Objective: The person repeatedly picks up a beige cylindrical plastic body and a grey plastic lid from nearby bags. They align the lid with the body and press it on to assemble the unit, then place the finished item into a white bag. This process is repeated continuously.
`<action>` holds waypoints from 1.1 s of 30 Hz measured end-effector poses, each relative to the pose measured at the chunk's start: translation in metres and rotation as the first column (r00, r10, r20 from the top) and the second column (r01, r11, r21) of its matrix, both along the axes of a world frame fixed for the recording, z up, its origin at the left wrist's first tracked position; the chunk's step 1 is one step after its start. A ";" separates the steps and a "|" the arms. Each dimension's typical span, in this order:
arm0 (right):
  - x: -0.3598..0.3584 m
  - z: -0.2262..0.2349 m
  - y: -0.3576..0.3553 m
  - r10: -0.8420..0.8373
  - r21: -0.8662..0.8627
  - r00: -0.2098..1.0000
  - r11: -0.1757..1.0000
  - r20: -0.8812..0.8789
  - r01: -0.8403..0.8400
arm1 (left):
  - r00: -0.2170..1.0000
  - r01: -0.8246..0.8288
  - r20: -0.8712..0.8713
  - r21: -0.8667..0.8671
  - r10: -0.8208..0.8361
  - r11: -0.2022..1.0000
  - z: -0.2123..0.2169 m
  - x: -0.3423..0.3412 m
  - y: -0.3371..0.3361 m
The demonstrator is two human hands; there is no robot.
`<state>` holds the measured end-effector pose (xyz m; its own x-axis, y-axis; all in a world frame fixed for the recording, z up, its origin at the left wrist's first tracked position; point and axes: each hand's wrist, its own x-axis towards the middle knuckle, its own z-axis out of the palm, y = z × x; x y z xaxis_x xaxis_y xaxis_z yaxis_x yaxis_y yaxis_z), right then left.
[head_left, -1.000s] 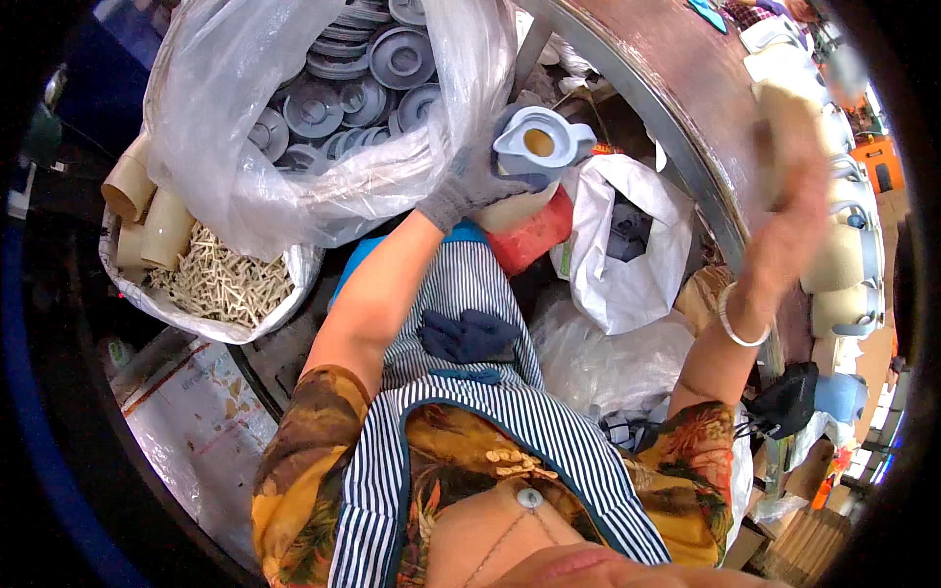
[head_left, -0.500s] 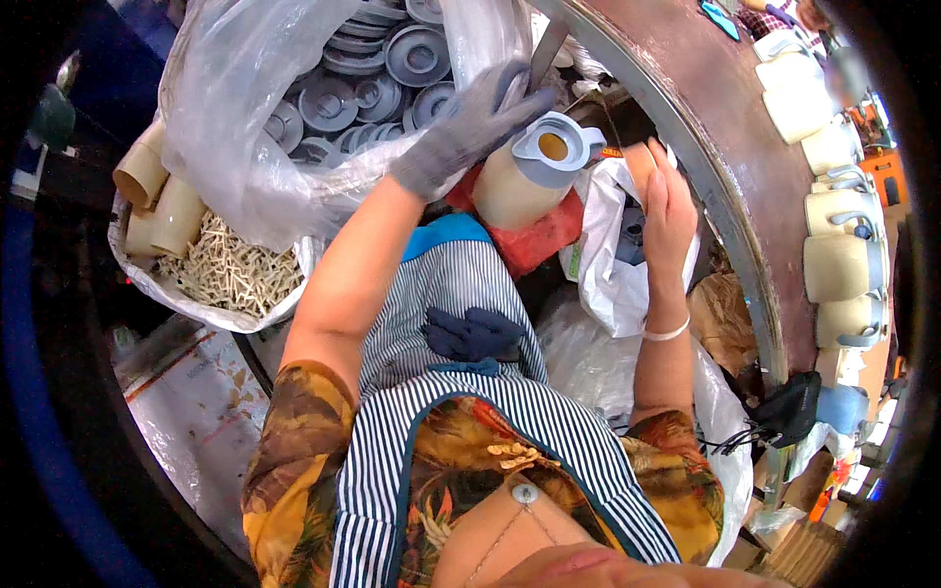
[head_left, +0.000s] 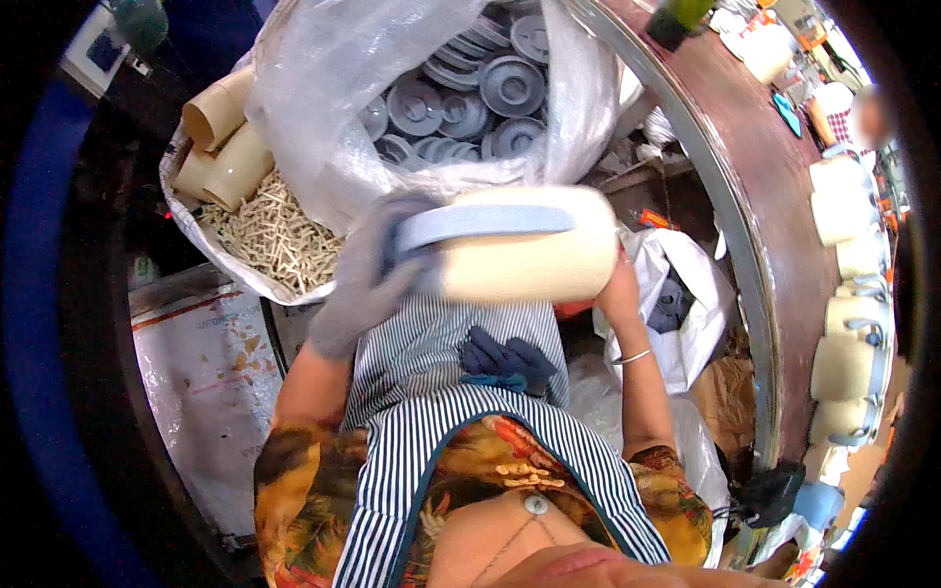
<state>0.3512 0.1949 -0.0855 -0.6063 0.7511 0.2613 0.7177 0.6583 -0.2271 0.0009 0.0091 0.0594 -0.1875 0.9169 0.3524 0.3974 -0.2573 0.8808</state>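
Head view: a cream jug (head_left: pixel 529 260) is held sideways above the striped apron (head_left: pixel 421 358). The gloved left hand (head_left: pixel 371 279) wraps its collar end; the right hand (head_left: pixel 618 291) cups its base, fingers partly hidden. Beyond the apron, grey lids (head_left: pixel 461 110) fill a plastic bag (head_left: pixel 319 103); to its right, more jugs (head_left: pixel 848 363) line a bench (head_left: pixel 789 284).

Cream cylindrical jug (head_left: pixel 529 265) at frame centre, between grey-gloved left hand (head_left: pixel 368 274) and bare right hand (head_left: pixel 619 291).
Upper centre, a clear plastic bag (head_left: pixel 304 98) holds round grey discs (head_left: pixel 512 86); left of it, a white sack (head_left: pixel 214 252) holds beige tubes (head_left: pixel 245 167) and off-white sticks (head_left: pixel 291 233). Right of the jug lies a white bag (head_left: pixel 708 306); at frame right, cream handled jugs (head_left: pixel 841 367) line a brown tabletop (head_left: pixel 760 181).
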 end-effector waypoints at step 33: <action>-0.039 0.029 -0.124 0.252 -0.235 0.951 0.928 -0.178 -0.290 | 0.700 -0.447 -0.591 0.075 0.401 0.891 -0.106 -0.052 -0.129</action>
<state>0.3123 0.0709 -0.0565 -0.7666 0.6159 0.1814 0.4679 0.7293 -0.4992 -0.0509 -0.1199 -0.0464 -0.3452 0.8167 0.4625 0.8837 0.1168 0.4533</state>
